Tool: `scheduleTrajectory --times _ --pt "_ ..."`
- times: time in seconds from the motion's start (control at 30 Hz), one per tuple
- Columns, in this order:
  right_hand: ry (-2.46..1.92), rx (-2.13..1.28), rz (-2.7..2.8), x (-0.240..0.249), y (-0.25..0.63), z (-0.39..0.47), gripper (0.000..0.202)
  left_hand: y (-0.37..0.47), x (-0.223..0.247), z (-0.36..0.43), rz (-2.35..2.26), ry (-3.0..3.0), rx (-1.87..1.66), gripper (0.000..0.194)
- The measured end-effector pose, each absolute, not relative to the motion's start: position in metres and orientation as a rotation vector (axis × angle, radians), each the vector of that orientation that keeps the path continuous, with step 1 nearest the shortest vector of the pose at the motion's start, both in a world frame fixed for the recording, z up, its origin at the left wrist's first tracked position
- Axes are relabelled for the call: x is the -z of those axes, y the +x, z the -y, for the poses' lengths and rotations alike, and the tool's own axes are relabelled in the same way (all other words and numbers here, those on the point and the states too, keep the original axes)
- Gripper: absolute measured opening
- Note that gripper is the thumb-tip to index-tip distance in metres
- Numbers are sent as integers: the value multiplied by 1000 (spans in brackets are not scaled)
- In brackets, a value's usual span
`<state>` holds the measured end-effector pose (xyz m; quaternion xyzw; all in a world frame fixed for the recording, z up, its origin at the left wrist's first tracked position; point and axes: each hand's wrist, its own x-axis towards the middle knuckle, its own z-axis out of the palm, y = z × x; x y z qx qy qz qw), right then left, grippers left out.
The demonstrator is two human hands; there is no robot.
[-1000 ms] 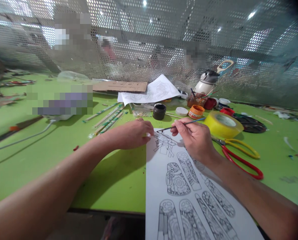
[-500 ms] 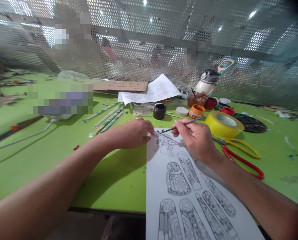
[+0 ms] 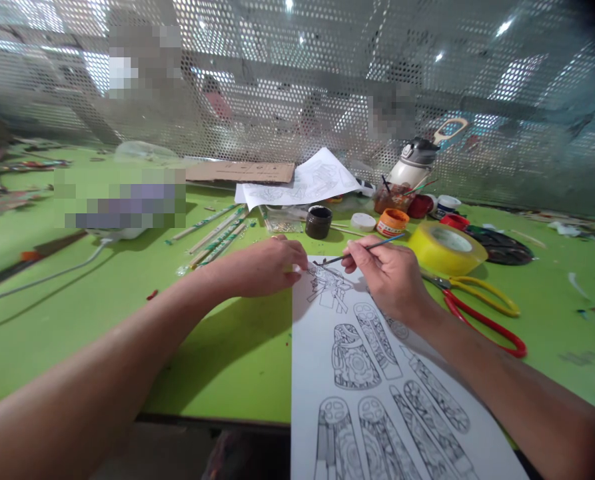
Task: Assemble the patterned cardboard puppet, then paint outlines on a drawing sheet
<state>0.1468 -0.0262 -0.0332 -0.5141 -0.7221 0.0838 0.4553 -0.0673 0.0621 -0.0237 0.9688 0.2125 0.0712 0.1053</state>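
A white sheet of paper (image 3: 317,360) printed with black line drawings of patterned shapes lies before me and runs over the table's near edge. At its top left edge is my left hand (image 3: 272,267), its fingers curled and closed on the paper's edge. My right hand (image 3: 394,277) pinches a thin paintbrush (image 3: 377,245) with a blue end. The brush slants down to the left, its dark tip at the drawing near the top of the sheet. Behind the paper stand an uncovered jar of black paint (image 3: 319,223) and a jar of orange paint (image 3: 393,223).
Right of my right hand are a roll of yellow tape (image 3: 427,250) and scissors (image 3: 482,297) with red and yellow handles. Several green-marked sticks (image 3: 217,237) lie left of the jars. A bottle (image 3: 413,163) stands at the back, before a perforated metal screen (image 3: 277,87).
The brush and right hand have shifted very slightly left. My left hand stays at the paper's edge, and nothing else has visibly moved.
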Motion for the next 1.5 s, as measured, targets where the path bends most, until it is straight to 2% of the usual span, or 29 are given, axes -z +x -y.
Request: scheduleTrajectory --times 1.5 --pt "-1220 -141 1768 31 146 28 25 -67 21 -60 -657 2835 -179 24"
